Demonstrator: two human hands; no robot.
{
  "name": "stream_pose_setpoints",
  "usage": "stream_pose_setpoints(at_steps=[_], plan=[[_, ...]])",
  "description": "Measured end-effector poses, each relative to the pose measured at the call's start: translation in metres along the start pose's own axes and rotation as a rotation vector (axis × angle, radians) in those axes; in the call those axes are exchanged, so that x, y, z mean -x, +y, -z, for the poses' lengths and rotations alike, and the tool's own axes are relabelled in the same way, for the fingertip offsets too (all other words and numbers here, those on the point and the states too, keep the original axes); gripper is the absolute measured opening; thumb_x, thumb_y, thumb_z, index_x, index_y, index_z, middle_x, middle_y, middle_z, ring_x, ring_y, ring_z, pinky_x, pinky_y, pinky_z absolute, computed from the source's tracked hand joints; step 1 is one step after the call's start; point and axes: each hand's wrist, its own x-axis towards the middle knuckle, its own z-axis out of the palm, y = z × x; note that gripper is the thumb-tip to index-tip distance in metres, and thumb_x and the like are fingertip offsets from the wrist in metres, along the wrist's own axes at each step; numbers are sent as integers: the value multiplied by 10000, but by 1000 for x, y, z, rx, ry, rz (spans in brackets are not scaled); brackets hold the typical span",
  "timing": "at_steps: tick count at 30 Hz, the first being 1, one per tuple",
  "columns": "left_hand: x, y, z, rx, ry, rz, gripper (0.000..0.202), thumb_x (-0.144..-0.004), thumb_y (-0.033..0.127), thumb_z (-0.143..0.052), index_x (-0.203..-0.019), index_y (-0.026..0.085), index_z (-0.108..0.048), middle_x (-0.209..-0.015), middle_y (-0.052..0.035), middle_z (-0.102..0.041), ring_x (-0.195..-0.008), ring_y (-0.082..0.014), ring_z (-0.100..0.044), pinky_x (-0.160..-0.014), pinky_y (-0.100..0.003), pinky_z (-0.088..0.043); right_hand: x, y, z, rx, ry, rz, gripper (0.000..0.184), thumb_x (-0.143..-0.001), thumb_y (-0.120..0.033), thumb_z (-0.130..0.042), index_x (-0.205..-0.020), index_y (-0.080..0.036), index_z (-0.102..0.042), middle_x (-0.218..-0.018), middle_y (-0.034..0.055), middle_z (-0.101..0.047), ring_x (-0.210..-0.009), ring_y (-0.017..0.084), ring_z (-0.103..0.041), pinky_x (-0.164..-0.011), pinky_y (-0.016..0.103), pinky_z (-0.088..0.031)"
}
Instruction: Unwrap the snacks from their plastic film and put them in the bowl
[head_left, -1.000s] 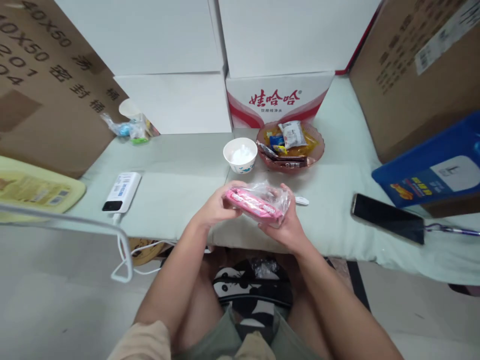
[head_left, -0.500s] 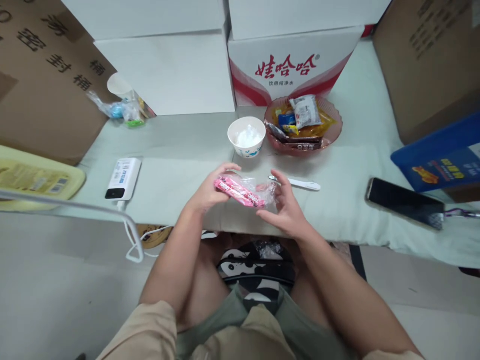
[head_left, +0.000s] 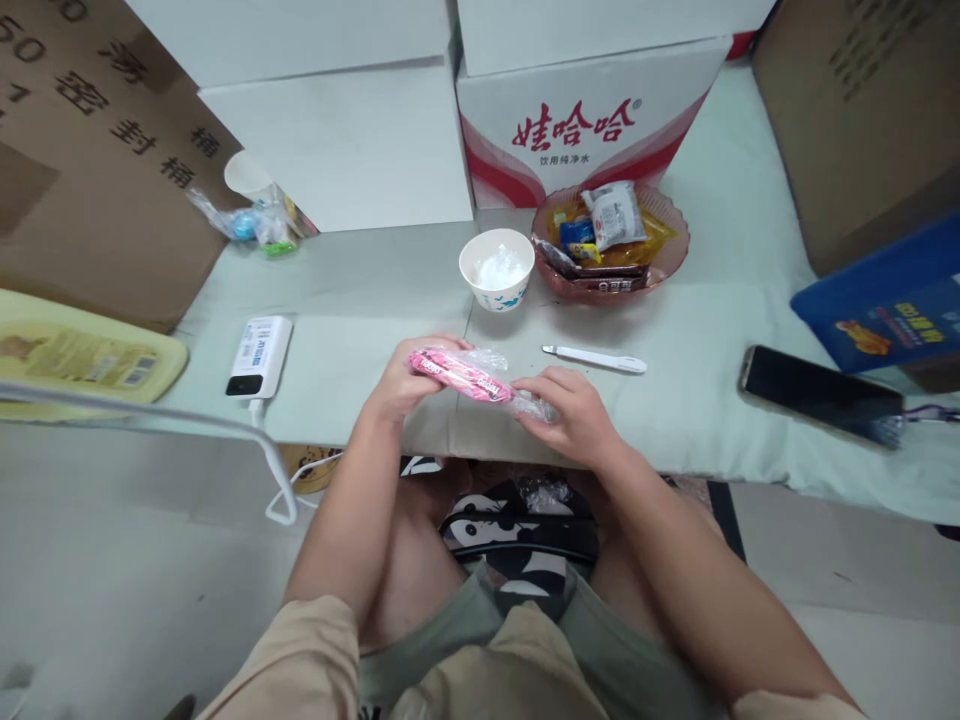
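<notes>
A pink snack packet (head_left: 459,372) in a clear plastic bag (head_left: 525,400) is held just above the near edge of the pale green table (head_left: 360,300). My left hand (head_left: 401,382) grips the packet's left end with curled fingers. Pinching the loose clear plastic at the packet's right end is my right hand (head_left: 574,415). Just beyond my right hand a small white utility knife (head_left: 596,358) lies flat on the table.
A white bowl (head_left: 496,269) and a pink dish of wrapped snacks (head_left: 609,245) stand behind. A power bank (head_left: 259,356) lies left, a phone (head_left: 821,392) and blue box (head_left: 881,310) right. White and brown cartons wall the back. A panda-print bin (head_left: 517,535) sits between my knees.
My right hand slid from under the packet to its right end and closed on the clear plastic. The packet shifted slightly left and lower. The white knife came into full view.
</notes>
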Motion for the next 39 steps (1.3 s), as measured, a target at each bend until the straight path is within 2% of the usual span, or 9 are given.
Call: stream_pose_setpoints(at_steps=[6, 11, 16, 20, 23, 28, 31, 35, 39], plan=[[1, -1, 6, 66, -53, 17, 346, -463, 221, -833, -794, 186, -737, -916, -77, -745, -907, -271, -688, -807, -361, -522, -1, -3, 11, -223, 108, -48, 97, -840, -203, -545, -873, -237, -630, -921, 50, -704, -857, 211, -647, -785, 358, -495], [3, -2, -7, 145, -338, 188, 412, -517, 308, -863, -866, 170, -694, -825, -90, -721, -777, -257, -685, -686, -357, -528, -2, -14, 9, -537, 99, -264, 85, -805, -184, -530, -763, -215, -597, -679, -17, -629, -612, 137, -572, -619, 269, -454], [-5, -2, -31, 211, -580, 207, 413, -542, 436, -884, -808, 179, -700, -779, -97, -680, -794, -263, -664, -743, -406, -545, -4, -23, -12, -704, -15, -373, 89, -768, -269, -610, -738, -216, -544, -693, -22, -574, -643, 130, -539, -641, 264, -462], [-6, 0, -39, 106, -433, 150, 376, -539, 448, -913, -658, 171, -689, -951, -109, -598, -856, -224, -616, -750, -357, -544, -3, -25, -22, -759, 36, -448, 287, -751, -305, -681, -985, -240, -528, -1023, 44, -629, -904, 181, -622, -747, 300, -530], [-4, -1, -39, 42, -368, 102, 404, -514, 485, -928, -653, 172, -713, -1041, -112, -537, -959, -231, -589, -787, -338, -546, -2, -23, -24, -773, -44, -523, 447, -809, -290, -651, -1214, -268, -464, -1201, 78, -636, -899, 188, -667, -738, 333, -567], [-2, -1, -36, -29, -348, 22, 355, -549, 453, -924, -704, 188, -745, -1135, -121, -528, -1051, -264, -597, -881, -393, -553, -3, -21, -27, -923, -109, -627, 505, -855, -308, -617, -1326, -281, -437, -1226, 74, -672, -913, 202, -699, -754, 352, -595], [-1, 1, -36, -53, -280, 23, 461, -525, 381, -941, -916, 213, -762, -1208, -123, -554, -1131, -283, -589, -942, -385, -532, -3, -17, -30, -1005, -128, -629, 552, -856, -382, -614, -1361, -275, -418, -1190, 70, -684, -938, 222, -698, -756, 357, -597], [-1, -2, -41, 121, -28, 101, 819, -585, 365, -897, -1327, 355, -552, -1334, -69, -545, -1186, -238, -577, -934, -326, -519, -1, -4, -26, -768, 88, -523, 684, -859, -420, -621, -1448, -287, -302, -1217, 91, -649, -967, 236, -683, -786, 383, -596], [-1, -2, -56, 300, -22, 300, 728, -751, 513, -752, -1396, 409, -430, -1239, -56, -618, -955, -198, -661, -773, -325, -558, -1, 2, -20, -449, 154, -416, 657, -916, -438, -590, -1483, -303, -288, -1389, 122, -541, -1116, 247, -630, -924, 415, -561]])
